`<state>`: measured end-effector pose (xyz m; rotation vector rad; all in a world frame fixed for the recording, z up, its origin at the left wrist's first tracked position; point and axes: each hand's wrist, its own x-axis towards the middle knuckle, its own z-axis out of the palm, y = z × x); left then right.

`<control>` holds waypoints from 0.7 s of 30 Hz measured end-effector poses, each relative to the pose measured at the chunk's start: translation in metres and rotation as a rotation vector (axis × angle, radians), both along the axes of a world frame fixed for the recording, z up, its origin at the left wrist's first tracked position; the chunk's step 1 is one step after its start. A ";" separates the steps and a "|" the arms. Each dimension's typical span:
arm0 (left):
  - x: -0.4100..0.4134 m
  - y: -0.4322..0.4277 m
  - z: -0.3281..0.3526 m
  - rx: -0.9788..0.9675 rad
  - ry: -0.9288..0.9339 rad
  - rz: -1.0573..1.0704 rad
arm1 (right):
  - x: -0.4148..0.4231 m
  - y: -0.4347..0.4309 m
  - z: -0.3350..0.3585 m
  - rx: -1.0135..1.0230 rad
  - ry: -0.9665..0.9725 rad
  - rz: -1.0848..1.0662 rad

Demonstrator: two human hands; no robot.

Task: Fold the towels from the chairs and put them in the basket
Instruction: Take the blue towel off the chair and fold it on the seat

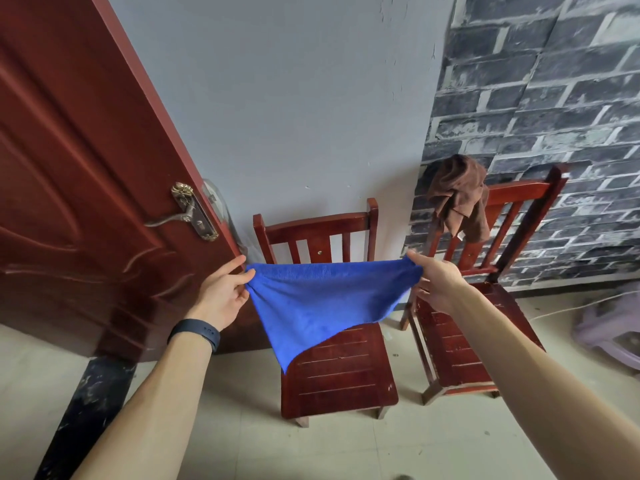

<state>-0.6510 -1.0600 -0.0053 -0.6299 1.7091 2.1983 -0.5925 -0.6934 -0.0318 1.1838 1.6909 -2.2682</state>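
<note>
Right now both hands hold a blue towel point(322, 303) stretched in the air above the seat of the left chair point(341, 372). Left hand point(221, 296) pinches 1 top corner between thumb and fingers; right hand point(438, 284) pinches the opposite top corner the same way. Between them the cloth's upper edge sags slightly, and the rest hangs to a point over the seat's front left corner, without clearly touching it. A dark wristband point(194, 332) sits on the left wrist. A brown towel point(459, 195) hangs bunched over the back's top left corner of the right chair point(460, 344). Beside the left chair stands a red door point(86, 174).
</note>
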 end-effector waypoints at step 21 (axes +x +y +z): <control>0.024 -0.002 -0.007 -0.492 0.294 0.011 | 0.007 -0.001 0.000 0.558 0.228 0.030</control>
